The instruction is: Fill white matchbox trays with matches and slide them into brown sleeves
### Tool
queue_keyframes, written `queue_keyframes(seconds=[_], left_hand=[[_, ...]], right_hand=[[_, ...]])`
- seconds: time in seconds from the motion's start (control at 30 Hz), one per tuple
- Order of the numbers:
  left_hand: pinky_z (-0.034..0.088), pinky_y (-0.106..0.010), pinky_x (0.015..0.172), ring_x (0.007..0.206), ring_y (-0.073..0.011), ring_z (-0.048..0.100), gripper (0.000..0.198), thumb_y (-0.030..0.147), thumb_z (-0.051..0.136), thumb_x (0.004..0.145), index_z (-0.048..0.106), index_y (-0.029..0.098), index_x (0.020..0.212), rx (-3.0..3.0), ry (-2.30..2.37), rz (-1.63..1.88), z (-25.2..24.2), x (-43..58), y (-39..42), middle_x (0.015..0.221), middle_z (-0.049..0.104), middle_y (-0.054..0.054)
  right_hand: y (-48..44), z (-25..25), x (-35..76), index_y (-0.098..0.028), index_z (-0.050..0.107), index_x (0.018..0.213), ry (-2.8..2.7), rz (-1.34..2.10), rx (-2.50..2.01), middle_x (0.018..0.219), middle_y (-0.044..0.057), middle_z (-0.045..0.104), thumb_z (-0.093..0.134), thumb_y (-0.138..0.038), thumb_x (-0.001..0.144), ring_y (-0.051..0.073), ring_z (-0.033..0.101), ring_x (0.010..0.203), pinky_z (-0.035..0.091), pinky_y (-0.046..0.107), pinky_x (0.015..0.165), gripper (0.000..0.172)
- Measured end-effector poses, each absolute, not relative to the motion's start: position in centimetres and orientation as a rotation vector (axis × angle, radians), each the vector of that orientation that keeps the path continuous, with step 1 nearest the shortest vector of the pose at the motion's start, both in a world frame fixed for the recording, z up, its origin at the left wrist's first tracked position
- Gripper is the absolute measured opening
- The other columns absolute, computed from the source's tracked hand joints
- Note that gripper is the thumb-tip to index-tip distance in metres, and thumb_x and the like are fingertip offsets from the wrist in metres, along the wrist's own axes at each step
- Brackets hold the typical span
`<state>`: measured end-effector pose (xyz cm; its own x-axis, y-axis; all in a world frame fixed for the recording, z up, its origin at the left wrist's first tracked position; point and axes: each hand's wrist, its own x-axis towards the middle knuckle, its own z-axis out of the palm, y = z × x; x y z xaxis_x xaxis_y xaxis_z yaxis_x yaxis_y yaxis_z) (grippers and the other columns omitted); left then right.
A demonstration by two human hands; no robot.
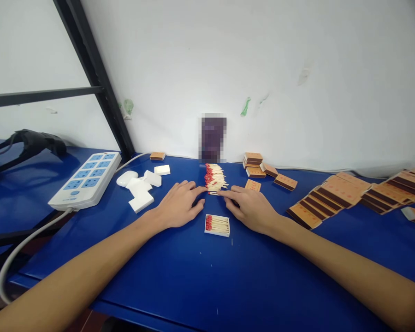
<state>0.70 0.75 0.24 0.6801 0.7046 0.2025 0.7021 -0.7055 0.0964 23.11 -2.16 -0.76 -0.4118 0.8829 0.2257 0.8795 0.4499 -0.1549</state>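
Note:
A pile of red-tipped matches (214, 175) lies on the blue table, heads to the left. My left hand (181, 203) rests at the pile's near left side, index fingertip at the match heads and thumb held apart. From the other side, the index fingertip of my right hand (251, 207) meets the plain ends of the nearest matches; its thumb is apart too, and the other fingers are partly curled. Neither hand grips anything that I can see. Between my wrists and nearer to me sits a white matchbox tray (217, 225) with a layer of matches in it.
White empty trays (141, 200) and a white mouse-like object (127, 178) lie left, beside a power strip (86, 180). Matchboxes (254, 159) are stacked by the wall; rows of box sleeves (339, 189) spread right. A pixelated dark patch (213, 138) stands behind the matches.

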Motion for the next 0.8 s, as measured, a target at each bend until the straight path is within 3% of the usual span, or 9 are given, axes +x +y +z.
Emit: queue_keyframes(seconds=[0.27, 0.47, 0.8], left_hand=[[0.039, -0.041, 0.083, 0.092, -0.0227, 0.047, 0.041, 0.040, 0.037, 0.094, 0.050, 0.023, 0.128, 2.839, 1.184, 0.377, 0.15, 0.74, 1.00, 0.099, 0.054, -0.006], [0.039, -0.040, 0.082, 0.091, -0.0227, 0.046, 0.039, 0.041, 0.039, 0.093, 0.051, 0.023, 0.125, 2.804, 1.155, 0.385, 0.27, 0.82, 1.11, 0.097, 0.053, -0.005], [0.038, -0.040, 0.083, 0.092, -0.0219, 0.048, 0.037, 0.040, 0.038, 0.093, 0.050, 0.023, 0.123, 2.789, 1.127, 0.398, 0.25, 0.83, 0.87, 0.099, 0.054, -0.005]], right_hand=[[-2.08, -1.24, 23.24, -0.025, 0.062, 0.119, -2.413, -0.022, -1.454, 0.084, 0.003, 0.062, 0.039, -0.024, 0.093, 0.014, 0.054, 0.070, 0.028, 0.025, 0.056, 0.035], [-2.08, -1.28, 23.14, -0.026, 0.051, 0.132, -2.377, -0.030, -1.480, 0.088, 0.002, 0.064, 0.039, -0.025, 0.093, 0.015, 0.055, 0.069, 0.029, 0.025, 0.056, 0.041], [-1.99, -1.27, 23.06, -0.025, 0.061, 0.119, -2.399, -0.017, -1.489, 0.085, 0.003, 0.063, 0.039, -0.026, 0.093, 0.015, 0.056, 0.073, 0.030, 0.025, 0.057, 0.034]])
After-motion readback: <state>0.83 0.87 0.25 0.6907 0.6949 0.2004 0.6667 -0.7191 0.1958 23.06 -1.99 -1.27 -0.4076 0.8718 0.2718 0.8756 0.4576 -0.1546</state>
